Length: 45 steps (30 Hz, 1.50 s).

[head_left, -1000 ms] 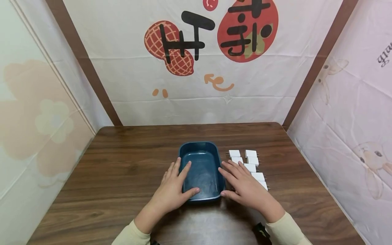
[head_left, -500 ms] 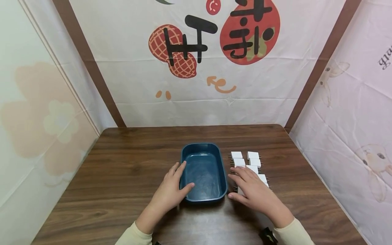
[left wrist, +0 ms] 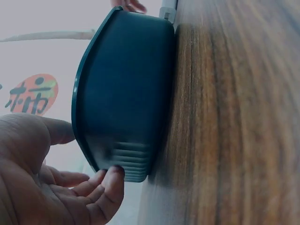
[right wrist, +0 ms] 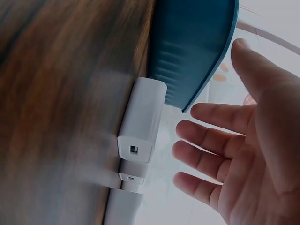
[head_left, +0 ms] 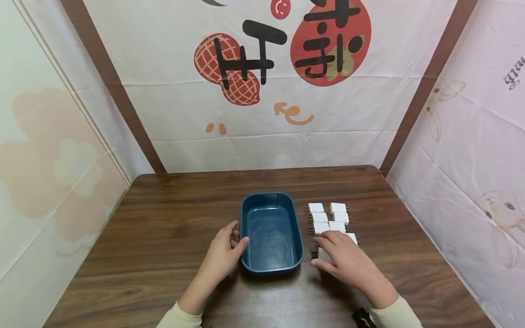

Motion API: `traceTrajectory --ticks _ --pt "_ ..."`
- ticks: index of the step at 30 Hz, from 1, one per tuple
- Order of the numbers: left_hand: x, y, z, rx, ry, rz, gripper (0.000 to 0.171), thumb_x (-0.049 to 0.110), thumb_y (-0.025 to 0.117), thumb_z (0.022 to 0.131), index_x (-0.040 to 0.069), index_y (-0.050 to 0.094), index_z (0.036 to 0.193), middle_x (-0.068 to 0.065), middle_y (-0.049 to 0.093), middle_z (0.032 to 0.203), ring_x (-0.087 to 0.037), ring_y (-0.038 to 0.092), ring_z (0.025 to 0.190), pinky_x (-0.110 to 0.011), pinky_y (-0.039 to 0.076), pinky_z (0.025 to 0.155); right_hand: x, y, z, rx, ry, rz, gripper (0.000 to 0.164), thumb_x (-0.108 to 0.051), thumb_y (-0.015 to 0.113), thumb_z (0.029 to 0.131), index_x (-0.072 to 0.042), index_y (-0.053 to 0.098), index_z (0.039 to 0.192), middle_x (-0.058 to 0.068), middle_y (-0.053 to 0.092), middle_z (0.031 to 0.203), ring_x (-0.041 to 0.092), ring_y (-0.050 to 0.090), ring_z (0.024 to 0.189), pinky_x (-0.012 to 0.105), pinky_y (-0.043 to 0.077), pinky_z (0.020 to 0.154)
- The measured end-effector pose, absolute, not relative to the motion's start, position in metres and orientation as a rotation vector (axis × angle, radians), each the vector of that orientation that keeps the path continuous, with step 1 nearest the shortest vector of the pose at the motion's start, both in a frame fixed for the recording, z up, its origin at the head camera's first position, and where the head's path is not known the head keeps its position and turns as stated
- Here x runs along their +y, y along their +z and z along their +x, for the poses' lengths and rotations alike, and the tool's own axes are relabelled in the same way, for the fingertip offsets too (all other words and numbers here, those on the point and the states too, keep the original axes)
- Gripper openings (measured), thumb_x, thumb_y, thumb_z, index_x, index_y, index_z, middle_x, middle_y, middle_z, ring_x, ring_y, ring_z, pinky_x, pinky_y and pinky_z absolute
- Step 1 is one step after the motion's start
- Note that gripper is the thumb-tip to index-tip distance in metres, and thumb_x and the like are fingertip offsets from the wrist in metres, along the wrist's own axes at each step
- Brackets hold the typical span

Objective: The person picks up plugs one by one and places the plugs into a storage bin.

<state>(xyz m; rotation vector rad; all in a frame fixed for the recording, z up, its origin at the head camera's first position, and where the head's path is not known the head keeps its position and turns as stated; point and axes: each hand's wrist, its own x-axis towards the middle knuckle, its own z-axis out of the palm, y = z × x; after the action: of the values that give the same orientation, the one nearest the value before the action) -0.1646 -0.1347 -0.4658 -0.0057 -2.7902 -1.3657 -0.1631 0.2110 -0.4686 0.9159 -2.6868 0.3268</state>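
Note:
A deep blue rectangular plastic tray stands upright on the table, bare inside. My left hand holds its left side in the head view, thumb over the rim and fingers bent against the outer wall. The left wrist view shows those fingers at the ridged corner. Over the nearer white plug chargers, my right hand hovers with relaxed, spread fingers and nothing in them. In the right wrist view, a charger with a USB port lies just below the fingers.
Several chargers lie in two columns right of the tray, prongs pointing outward. The brown wood-grain table backs onto a printed fabric wall, with more fabric at both sides. A small black object sits by the right sleeve.
My right hand has left the tray's right rim and moved right over the chargers. My left hand has slid back along the tray's left side, its fingers now bent outside the wall.

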Motion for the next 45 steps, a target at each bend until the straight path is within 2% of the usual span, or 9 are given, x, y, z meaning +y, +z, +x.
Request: traceTrajectory --ticks 7,18,24,31,38,45 --pt "-0.136 -0.469 -0.166 -2.754 -1.546 0.014 0.054 0.026 0.069 0.100 0.001 0.052 0.144 -0.008 0.062 0.106 -0.015 0.057 0.075 -0.025 0.052 0.059 0.213 -0.470 -0.162 -2.706 0.264 0.882 0.059 -0.047 0.080 0.086 -0.006 0.067 0.126 0.006 0.064 0.118 0.025 0.060 0.111 0.047 0.053 0.096" --pt "-0.134 -0.469 -0.165 -2.667 -1.777 0.087 0.048 0.018 0.067 0.101 0.002 0.051 0.143 -0.008 0.060 0.084 -0.022 0.058 0.055 -0.032 0.053 0.044 0.216 -0.474 -0.168 -2.696 0.180 0.891 0.051 -0.035 0.089 0.076 -0.008 0.070 0.115 0.003 0.060 0.101 0.021 0.057 0.094 0.042 0.052 0.080" --pt "-0.136 -0.472 -0.165 -2.592 -1.925 0.083 0.049 0.016 0.067 0.101 0.003 0.049 0.144 -0.013 0.062 0.083 -0.021 0.057 0.051 -0.033 0.052 0.041 0.216 -0.474 -0.170 -2.733 0.148 0.907 0.044 -0.030 0.092 0.073 -0.009 0.072 0.106 0.001 0.057 0.095 0.018 0.052 0.085 0.038 0.049 0.072" --pt "-0.136 -0.473 -0.164 -2.544 -2.026 0.108 0.051 0.016 0.067 0.101 0.003 0.048 0.146 -0.015 0.063 0.087 -0.019 0.057 0.051 -0.031 0.051 0.040 0.215 -0.475 -0.169 -2.743 0.127 0.911 0.039 -0.024 0.092 0.072 -0.010 0.072 0.102 0.000 0.057 0.091 0.018 0.055 0.080 0.038 0.050 0.068" --pt "-0.137 -0.474 -0.162 -2.458 -2.149 0.098 0.048 0.016 0.064 0.102 -0.001 0.047 0.144 -0.017 0.064 0.091 -0.018 0.055 0.052 -0.027 0.047 0.038 0.211 -0.472 -0.169 -2.784 0.107 0.879 0.039 -0.024 0.093 0.072 -0.011 0.072 0.103 0.000 0.060 0.092 0.018 0.058 0.083 0.039 0.051 0.068" --pt "-0.138 -0.477 -0.162 -2.442 -2.171 0.118 0.047 0.016 0.063 0.103 0.000 0.048 0.144 -0.016 0.065 0.093 -0.019 0.056 0.053 -0.026 0.047 0.038 0.209 -0.471 -0.170 -2.811 0.105 0.872 0.037 -0.024 0.093 0.071 -0.011 0.072 0.100 -0.001 0.060 0.088 0.017 0.060 0.080 0.039 0.051 0.066"
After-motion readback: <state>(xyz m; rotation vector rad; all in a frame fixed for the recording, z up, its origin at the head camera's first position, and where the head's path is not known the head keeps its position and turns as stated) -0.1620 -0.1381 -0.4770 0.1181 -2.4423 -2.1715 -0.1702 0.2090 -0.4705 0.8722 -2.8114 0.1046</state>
